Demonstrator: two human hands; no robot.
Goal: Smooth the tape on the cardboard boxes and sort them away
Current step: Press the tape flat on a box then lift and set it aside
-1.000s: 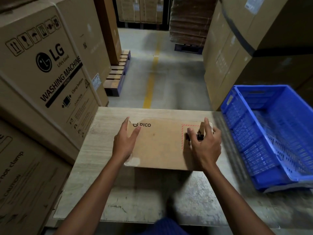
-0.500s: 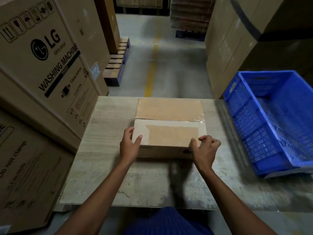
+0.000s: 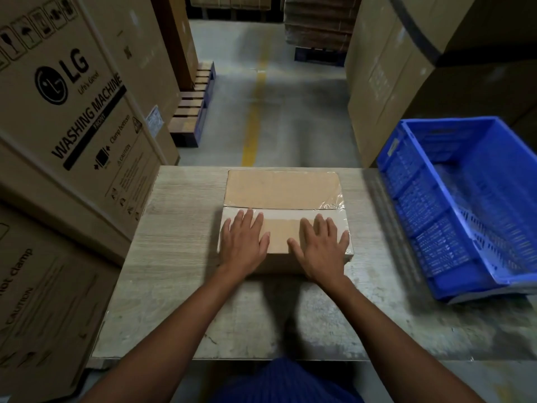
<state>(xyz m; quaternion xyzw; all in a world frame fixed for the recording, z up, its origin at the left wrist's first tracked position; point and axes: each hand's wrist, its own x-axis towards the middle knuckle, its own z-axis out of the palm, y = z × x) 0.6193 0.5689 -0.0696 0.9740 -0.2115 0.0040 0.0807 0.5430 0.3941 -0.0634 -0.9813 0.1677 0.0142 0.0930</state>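
Note:
A brown cardboard box [image 3: 283, 189] lies flat in the middle of the wooden table [image 3: 174, 228], its two top flaps meeting at a seam covered with clear tape [image 3: 334, 206]. My left hand [image 3: 242, 239] rests palm down on the near flap's left side, fingers spread. Flat on the right side of the same flap lies my right hand [image 3: 322, 247], fingers also spread. Neither hand grips anything. The tape wrinkles near the box's right edge.
A blue plastic crate [image 3: 453, 205] sits tilted at the table's right edge. Large washing machine cartons [image 3: 66, 112] stand close on the left, more big cartons [image 3: 406, 68] at the right rear. A pallet [image 3: 194, 109] and a yellow floor line lie beyond the table.
The box was turned from its printed side to the taped flap side and set down. Both hands let go of its near edge and now lie flat on top.

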